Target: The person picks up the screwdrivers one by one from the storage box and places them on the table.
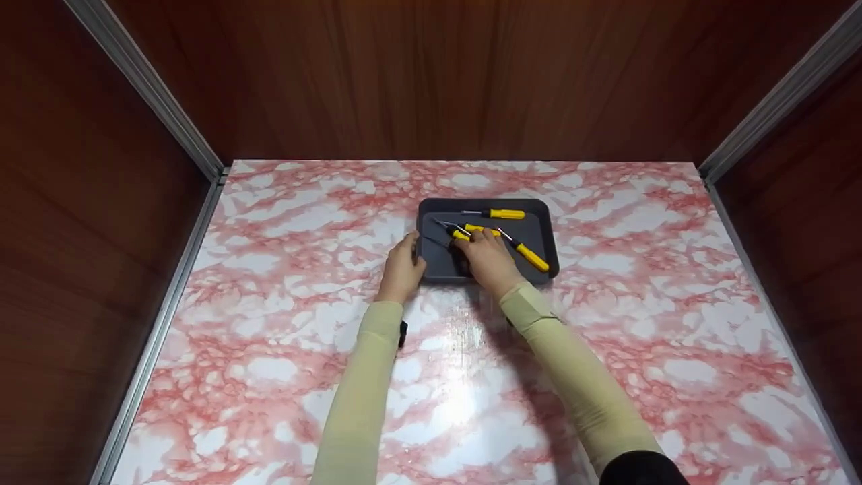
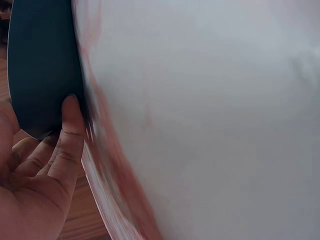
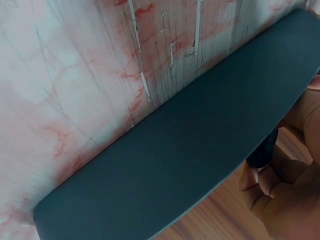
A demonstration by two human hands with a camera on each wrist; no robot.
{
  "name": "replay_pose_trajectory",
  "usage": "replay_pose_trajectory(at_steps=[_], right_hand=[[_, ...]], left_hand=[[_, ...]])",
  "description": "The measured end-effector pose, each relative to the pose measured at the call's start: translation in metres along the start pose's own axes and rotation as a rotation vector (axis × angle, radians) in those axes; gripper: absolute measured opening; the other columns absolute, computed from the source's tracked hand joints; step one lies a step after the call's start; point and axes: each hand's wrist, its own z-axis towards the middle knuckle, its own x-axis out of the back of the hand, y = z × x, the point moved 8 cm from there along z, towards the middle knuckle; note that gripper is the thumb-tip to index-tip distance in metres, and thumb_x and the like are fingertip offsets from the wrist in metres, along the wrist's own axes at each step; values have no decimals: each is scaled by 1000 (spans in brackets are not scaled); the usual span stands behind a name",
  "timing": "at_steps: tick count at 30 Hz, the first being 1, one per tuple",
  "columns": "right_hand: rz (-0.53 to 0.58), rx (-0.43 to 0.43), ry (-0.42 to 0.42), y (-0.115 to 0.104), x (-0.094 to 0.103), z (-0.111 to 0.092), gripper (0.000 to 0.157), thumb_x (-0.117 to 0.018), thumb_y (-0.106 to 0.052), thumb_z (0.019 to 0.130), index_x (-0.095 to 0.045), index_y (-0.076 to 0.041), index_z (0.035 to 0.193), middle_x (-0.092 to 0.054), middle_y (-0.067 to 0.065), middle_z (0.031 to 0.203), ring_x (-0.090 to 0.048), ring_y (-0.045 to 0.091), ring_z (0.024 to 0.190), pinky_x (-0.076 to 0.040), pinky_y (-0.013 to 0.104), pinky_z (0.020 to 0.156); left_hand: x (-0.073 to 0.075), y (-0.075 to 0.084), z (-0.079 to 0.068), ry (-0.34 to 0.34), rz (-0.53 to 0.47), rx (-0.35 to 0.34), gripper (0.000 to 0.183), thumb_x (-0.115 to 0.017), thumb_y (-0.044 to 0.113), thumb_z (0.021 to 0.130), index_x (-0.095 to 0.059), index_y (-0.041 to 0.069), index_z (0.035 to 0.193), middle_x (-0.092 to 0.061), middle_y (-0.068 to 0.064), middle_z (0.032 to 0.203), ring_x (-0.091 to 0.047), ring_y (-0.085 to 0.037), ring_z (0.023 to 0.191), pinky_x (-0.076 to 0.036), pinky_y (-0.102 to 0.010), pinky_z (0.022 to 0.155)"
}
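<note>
Left hand (image 1: 402,266) and right hand (image 1: 490,261) at a shallow, dark-grey rectangular tray (image 1: 438,263) on a red-and-white marbled tabletop (image 1: 303,269).
The left fingers grasp the tray's left side; the right fingers, inside it, curl round a black handle (image 3: 264,150) — yellow-handled screwdrivers (image 1: 475,229) lie just beside them. A yellow-and-black screwdriver (image 1: 507,214) lies along the far wall, another (image 1: 532,257) — slanted — near the right wall.

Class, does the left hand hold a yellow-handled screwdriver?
No, the left hand grips the left wall of the dark grey rectangular tray.
</note>
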Motion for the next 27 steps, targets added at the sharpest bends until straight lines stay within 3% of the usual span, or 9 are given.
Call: replay_pose_trajectory(at_steps=[13,20,27], right_hand=[[-11,22,56,1,3,-2,33,-58,-3,81,-63,-17,111,-54,14,101,-47,34,92,-35,44,86],[37,45,92,1,7,-2,30,-55,0,83,-65,-15,107,-55,14,99,-50,32,89,-40,43,81],[17,37,64,-1,8,-3,31,-53,1,84,-65,-15,108,-55,15,102,-50,33,92,-41,44,79]], left_hand=[[-1,0,0,-14,6,10,50,-52,1,82,-42,3,130,-55,-14,110,-52,-18,83,-42,-32,72],[0,0,0,-10,3,12,50,-53,0,81,-42,3,130,-55,-14,108,-52,-17,79,-42,-32,70],[0,1,0,-4,9,-3,50,-53,-1,81,-43,2,129,-57,-15,105,-52,-18,77,-42,-32,69]])
